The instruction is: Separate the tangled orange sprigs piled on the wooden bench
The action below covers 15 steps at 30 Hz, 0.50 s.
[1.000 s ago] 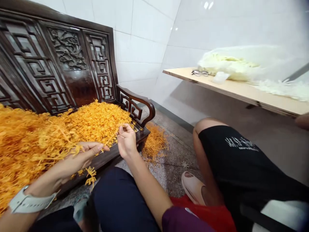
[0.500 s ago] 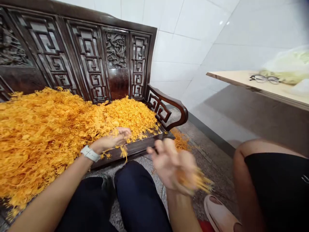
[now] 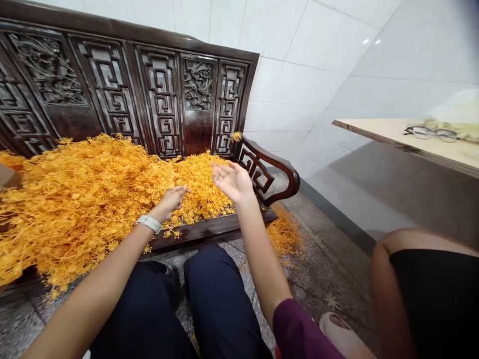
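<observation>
The left hand (image 3: 172, 202) lies palm down, the right hand (image 3: 232, 181) open, palm up.

A white smartwatch (image 3: 148, 224) with a wide band sits on the person's left wrist (image 3: 159, 213). A plum-purple sleeve (image 3: 299, 331) shows at the right arm, and dark navy trousers (image 3: 220, 299) cover the legs. The left hand (image 3: 172, 202) and right hand (image 3: 232, 182) wear no gloves.
</observation>
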Tool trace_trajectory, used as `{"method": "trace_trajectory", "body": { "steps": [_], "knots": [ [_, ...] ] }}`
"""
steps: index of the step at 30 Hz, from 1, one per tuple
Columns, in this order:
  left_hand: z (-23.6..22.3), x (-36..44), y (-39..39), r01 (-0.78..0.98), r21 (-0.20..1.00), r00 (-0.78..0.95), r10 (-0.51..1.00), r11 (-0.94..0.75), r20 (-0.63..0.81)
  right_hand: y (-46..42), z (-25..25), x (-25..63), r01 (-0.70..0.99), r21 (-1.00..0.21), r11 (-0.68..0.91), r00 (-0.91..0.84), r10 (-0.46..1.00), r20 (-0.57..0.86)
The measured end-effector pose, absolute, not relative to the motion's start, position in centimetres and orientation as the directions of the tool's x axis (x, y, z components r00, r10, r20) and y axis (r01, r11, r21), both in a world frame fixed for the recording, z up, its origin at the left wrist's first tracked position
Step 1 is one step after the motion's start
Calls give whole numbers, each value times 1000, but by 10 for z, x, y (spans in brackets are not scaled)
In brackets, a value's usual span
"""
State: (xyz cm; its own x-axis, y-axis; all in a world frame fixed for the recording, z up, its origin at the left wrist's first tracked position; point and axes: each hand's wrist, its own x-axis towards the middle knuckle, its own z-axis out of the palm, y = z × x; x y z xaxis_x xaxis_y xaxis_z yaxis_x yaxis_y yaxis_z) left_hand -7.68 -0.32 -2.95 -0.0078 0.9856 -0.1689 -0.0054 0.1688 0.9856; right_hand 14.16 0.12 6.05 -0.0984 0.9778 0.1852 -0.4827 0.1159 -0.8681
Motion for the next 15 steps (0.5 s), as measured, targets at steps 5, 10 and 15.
{"method": "trace_trajectory", "body": {
  "steps": [5,10,15],
  "knots": [
    [-26,-78,-11,65,973,26,974,223,-225,-21,22,141,-491,-855,-168,-366,930,27],
    [-18,-57,-21,242,962,203,963,128,-179,-49,-11,134,-327,-943,56,-90,992,90],
    [-17,-37,-20,369,913,396,918,-172,13,-47,-15,116,-66,-958,278,-4,960,279]
  ]
}}
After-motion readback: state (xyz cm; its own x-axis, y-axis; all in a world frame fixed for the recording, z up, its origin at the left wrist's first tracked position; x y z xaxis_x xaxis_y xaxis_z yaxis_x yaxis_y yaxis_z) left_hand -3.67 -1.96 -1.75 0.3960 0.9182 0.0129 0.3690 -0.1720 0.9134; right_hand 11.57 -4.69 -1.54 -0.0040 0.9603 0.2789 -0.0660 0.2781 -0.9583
